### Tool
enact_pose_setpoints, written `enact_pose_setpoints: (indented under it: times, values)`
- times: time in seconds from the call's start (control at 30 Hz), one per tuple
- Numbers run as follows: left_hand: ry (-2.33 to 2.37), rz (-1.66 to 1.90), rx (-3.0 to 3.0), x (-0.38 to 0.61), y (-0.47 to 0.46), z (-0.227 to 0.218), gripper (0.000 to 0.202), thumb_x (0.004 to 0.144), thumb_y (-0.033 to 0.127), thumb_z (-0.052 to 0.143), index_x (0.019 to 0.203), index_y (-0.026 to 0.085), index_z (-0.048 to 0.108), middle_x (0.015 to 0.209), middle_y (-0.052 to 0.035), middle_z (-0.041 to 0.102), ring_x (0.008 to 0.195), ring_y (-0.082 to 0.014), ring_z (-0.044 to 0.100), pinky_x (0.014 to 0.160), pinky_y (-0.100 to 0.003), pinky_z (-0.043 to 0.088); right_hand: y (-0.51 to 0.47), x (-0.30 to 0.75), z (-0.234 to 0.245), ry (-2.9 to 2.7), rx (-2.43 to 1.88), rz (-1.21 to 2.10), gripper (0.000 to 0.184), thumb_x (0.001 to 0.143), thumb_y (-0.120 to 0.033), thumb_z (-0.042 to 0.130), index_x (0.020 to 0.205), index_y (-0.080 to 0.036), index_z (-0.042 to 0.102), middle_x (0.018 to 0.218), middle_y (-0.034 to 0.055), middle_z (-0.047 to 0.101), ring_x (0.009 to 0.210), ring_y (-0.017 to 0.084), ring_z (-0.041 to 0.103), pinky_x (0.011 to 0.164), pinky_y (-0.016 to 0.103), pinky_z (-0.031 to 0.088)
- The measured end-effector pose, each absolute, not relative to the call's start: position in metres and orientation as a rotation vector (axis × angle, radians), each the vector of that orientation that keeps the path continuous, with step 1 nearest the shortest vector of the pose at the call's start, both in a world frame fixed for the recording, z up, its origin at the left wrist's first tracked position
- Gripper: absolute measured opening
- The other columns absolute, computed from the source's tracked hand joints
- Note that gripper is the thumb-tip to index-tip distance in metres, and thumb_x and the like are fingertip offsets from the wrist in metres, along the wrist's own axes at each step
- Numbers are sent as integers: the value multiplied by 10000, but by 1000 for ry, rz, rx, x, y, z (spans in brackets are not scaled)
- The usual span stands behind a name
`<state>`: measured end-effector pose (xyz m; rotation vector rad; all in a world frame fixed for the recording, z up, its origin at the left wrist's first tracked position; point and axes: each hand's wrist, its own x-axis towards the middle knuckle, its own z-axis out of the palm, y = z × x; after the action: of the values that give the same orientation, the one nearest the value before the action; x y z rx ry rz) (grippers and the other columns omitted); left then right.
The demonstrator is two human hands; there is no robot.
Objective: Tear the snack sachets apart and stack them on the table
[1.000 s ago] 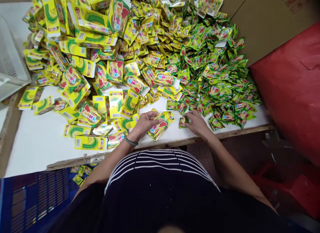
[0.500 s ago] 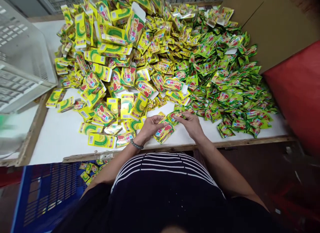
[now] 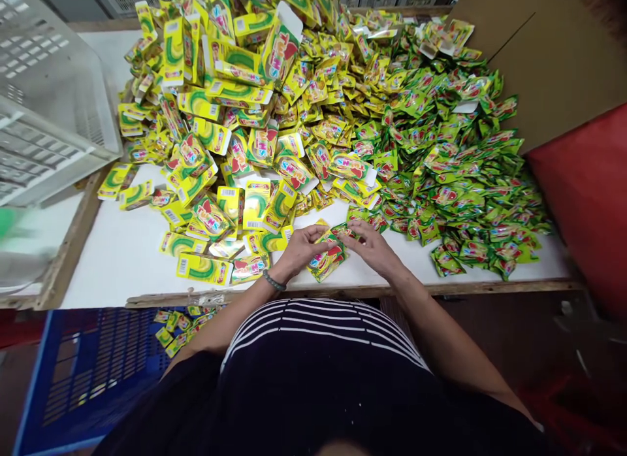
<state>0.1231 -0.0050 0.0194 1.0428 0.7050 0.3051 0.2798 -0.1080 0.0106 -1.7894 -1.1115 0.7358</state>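
My left hand (image 3: 301,252), with a beaded bracelet at its wrist, grips a small yellow-and-green candy box (image 3: 329,265) near the table's front edge. The box lies tilted, its printed front facing up. At the box's upper right end, my right hand (image 3: 375,250) has its thumb and fingers closed on a green candy packet (image 3: 344,231). Part of that packet is hidden by the fingers and the box, and how far it sits inside I cannot tell. Left of my hands lie several similar boxes (image 3: 206,268). Green packets (image 3: 448,260) are heaped to the right.
Yellow packets (image 3: 337,93) and boxes form a tall pile at the back of the white table (image 3: 122,247). A white crate (image 3: 93,136) stands left, a blue crate (image 3: 98,377) with packs below. Cardboard (image 3: 553,64) and a red surface (image 3: 582,181) border the right.
My right fingers have moved in closer to the box, bringing the green packet against its end. My left hand keeps its hold. The whole view has shifted slightly.
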Motion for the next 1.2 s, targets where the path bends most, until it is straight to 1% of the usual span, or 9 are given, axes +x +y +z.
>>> enact_pose_setpoints:
  times: [0.13, 0.27, 0.57, 0.67, 0.77, 0.83, 1.03, 1.13, 1.2]
  values:
    - [727, 322, 1075, 121, -5, 21, 497, 527, 349, 883, 932, 128, 700, 811, -24, 726, 699, -132, 647, 707, -270, 526, -102, 278, 13, -1145, -1838, 407, 216, 798, -450, 666, 766, -243, 721, 988, 67, 646, 1003, 251, 550, 933, 466, 412]
    - [736, 322, 1049, 119, -7, 22, 467, 539, 342, 878, 913, 123, 706, 813, -21, 728, 715, -123, 649, 747, -267, 519, -98, 276, 8, -1233, -1821, 482, 138, 786, -363, 696, 709, -255, 732, 986, 58, 657, 1019, 253, 547, 973, 479, 388]
    - [747, 389, 895, 119, -11, 13, 481, 479, 303, 892, 873, 134, 674, 772, 2, 719, 685, -114, 638, 740, -262, 510, -106, 250, -7, -1180, -1835, 737, 434, 898, -519, 491, 705, -227, 748, 1194, 107, 607, 1236, 306, 429, 1067, 526, 340]
    - [752, 425, 911, 118, -11, 13, 542, 505, 329, 881, 946, 147, 623, 744, 12, 708, 638, -108, 627, 694, -253, 504, -107, 244, -1, -1179, -1792, 626, 379, 897, -513, 501, 799, -235, 739, 1199, 99, 605, 1236, 284, 460, 1059, 497, 369]
    - [752, 507, 972, 117, -10, 19, 607, 580, 368, 850, 1068, 194, 535, 658, 60, 659, 564, -92, 589, 597, -212, 460, -107, 243, 6, -1015, -1719, 449, 322, 832, -486, 617, 1032, -242, 684, 1225, 108, 589, 1161, 260, 529, 920, 423, 484]
    - [750, 570, 1011, 117, -9, 23, 604, 629, 387, 823, 1111, 220, 501, 633, 81, 625, 553, -85, 570, 572, -196, 432, -106, 242, 7, -937, -1649, 523, 347, 820, -476, 633, 1077, -244, 656, 1122, 92, 633, 1023, 228, 594, 815, 371, 521]
    - [699, 548, 1063, 114, -8, 21, 465, 641, 412, 808, 963, 193, 555, 699, 49, 633, 627, -93, 586, 641, -218, 457, -101, 250, 2, -960, -1599, 802, 322, 824, -537, 587, 853, -229, 677, 828, 29, 667, 781, 184, 618, 747, 336, 528]
    - [680, 505, 1102, 113, -6, 20, 452, 637, 407, 808, 940, 186, 556, 696, 47, 632, 622, -85, 578, 635, -210, 449, -99, 256, 4, -930, -1597, 892, 426, 787, -569, 621, 1056, -240, 651, 764, 8, 677, 705, 186, 624, 698, 348, 549]
    - [691, 515, 1094, 112, -5, 21, 482, 646, 401, 801, 984, 197, 524, 685, 58, 627, 607, -83, 577, 617, -205, 443, -98, 257, 8, -959, -1603, 893, 502, 791, -555, 628, 1182, -239, 626, 853, 31, 721, 761, 207, 659, 745, 378, 562]
